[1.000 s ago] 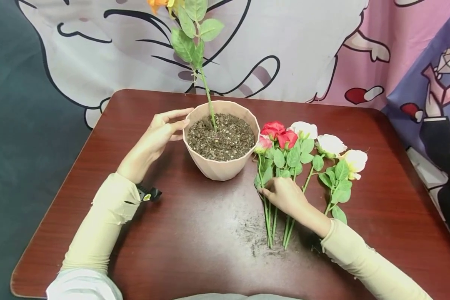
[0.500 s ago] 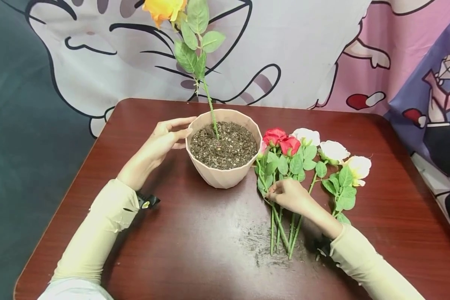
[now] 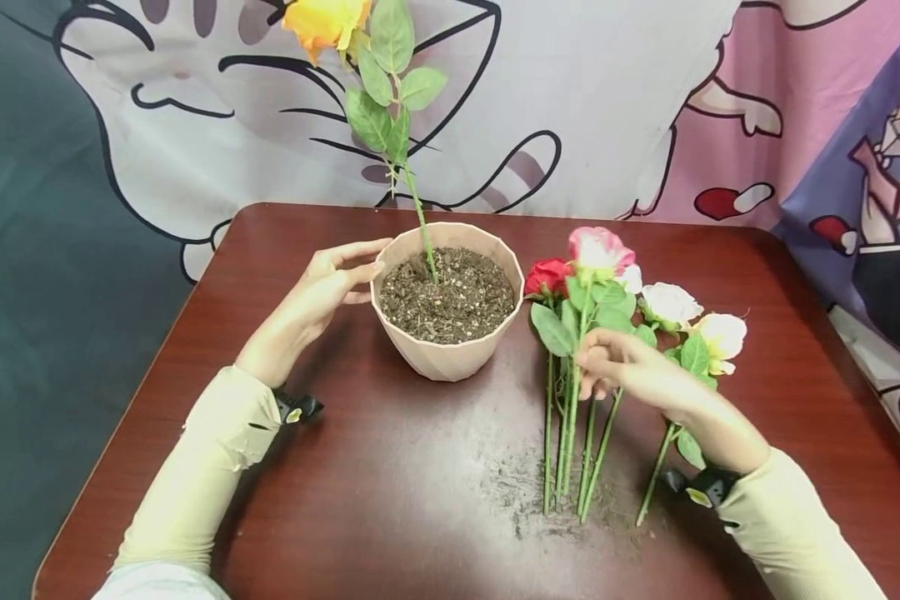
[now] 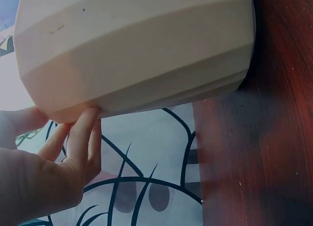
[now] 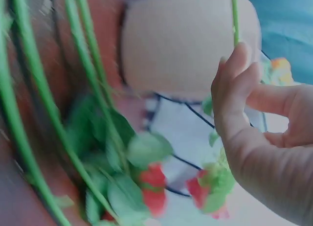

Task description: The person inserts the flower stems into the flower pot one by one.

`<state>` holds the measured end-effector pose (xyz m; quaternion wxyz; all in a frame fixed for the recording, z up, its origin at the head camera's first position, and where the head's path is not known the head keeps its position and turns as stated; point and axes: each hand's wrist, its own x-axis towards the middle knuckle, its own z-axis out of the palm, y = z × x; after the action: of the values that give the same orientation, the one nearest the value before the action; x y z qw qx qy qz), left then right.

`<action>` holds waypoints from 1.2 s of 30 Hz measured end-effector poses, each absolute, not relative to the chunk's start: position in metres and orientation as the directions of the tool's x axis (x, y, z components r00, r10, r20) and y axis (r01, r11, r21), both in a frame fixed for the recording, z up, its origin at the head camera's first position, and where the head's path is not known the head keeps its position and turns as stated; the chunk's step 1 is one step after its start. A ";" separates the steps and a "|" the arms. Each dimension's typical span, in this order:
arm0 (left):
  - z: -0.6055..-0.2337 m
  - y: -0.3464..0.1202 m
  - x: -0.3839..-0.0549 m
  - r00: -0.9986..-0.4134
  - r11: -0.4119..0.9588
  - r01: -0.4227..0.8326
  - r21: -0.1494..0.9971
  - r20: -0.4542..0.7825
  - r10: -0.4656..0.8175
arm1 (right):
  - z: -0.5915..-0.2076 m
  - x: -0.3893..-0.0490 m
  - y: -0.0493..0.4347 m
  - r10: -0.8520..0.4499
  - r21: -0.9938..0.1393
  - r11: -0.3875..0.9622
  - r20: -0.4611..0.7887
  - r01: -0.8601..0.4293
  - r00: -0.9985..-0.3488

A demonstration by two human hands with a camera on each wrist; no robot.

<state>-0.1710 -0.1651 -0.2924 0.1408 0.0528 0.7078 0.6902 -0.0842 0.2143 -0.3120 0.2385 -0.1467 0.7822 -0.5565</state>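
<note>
My left hand (image 3: 311, 300) touches the left side of the pale pink flowerpot (image 3: 450, 362), fingers fairly straight against its outer wall and rim, as the left wrist view shows too (image 4: 73, 157). Dark soil (image 3: 457, 300) fills the pot, and a yellow-orange rose (image 3: 330, 25) stands in it, leaning left. Right of the pot, my right hand (image 3: 637, 367) pinches the green stem of a pink-and-white rose (image 3: 596, 252) between thumb and fingers. That rose is raised above the other flowers, bloom up. In the right wrist view the fingertips grip the stem (image 5: 235, 20).
Under the held rose lie a red rose (image 3: 547, 277) and several stems. White roses (image 3: 671, 304) and a cream-yellow rose (image 3: 720, 342) lie farther right. Soil specks dot the reddish-brown table (image 3: 390, 483). A cartoon-print cloth (image 3: 607, 100) hangs behind it.
My right hand has lifted the pink-and-white rose off the table and moved right and slightly upward with it. My left hand stays at the pot; the view shifted slightly.
</note>
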 end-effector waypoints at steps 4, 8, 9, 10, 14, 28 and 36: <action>-0.296 -0.166 -0.169 -0.951 0.068 -0.135 0.989 -0.148 0.271 | -0.297 -0.090 0.232 -0.534 -0.965 0.258 -0.094 -0.056 -0.840; -0.295 -0.168 -0.170 -0.952 0.058 -0.142 0.988 -0.152 0.265 | -0.279 -0.100 0.243 -0.523 -0.966 0.243 -0.052 -0.090 -0.851; -0.294 -0.168 -0.171 -0.952 0.051 -0.141 0.989 -0.150 0.266 | -0.275 -0.103 0.244 -0.518 -0.967 0.237 -0.043 -0.095 -0.854; -0.293 -0.168 -0.171 -0.954 0.047 -0.139 0.989 -0.147 0.262 | -0.271 -0.105 0.246 -0.513 -0.969 0.225 -0.030 -0.101 -0.858; -0.289 -0.171 -0.172 -0.957 0.048 -0.135 0.990 -0.142 0.252 | -0.255 -0.119 0.245 -0.483 -0.983 0.093 0.092 -0.156 -0.871; -0.291 -0.169 -0.171 -0.951 0.072 -0.133 0.988 -0.148 0.273 | -0.210 -0.175 0.180 -0.139 -0.816 -0.362 0.526 -0.452 -0.839; -0.293 -0.163 -0.170 -0.956 0.048 -0.131 0.990 -0.140 0.259 | -0.218 -0.198 0.138 -0.089 -0.721 -0.082 0.693 -0.688 -0.715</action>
<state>-0.1696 -0.1635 -0.2926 0.1420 0.0451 0.7099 0.6883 -0.1984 0.1385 -0.2183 -0.2237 -0.3038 0.6397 -0.6697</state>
